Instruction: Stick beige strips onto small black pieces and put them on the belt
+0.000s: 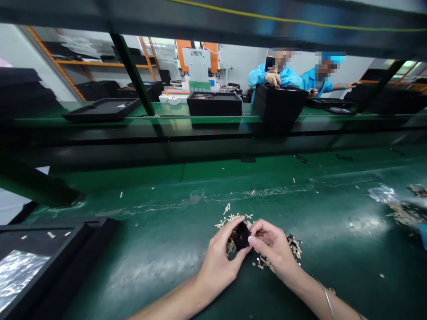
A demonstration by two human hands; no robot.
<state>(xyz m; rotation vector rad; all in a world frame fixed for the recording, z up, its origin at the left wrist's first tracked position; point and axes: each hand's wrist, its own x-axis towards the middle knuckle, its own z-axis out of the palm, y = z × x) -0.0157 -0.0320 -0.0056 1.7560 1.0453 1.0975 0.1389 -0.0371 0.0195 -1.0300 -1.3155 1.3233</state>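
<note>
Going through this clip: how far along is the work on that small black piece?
Done, it seems: many pale strips lie loose on the green bench, around the hands. In hand: the left hand and right hand pinch a small black piece between them. Left: the view cannot show how much; a black tray at lower left holds a few strips.

The left hand [218, 262] and right hand [275, 248] pinch a small black piece [241, 236] above pale strips [233, 218] scattered on the green counter [133, 262], beside a black tray [96, 224] at left.
</note>
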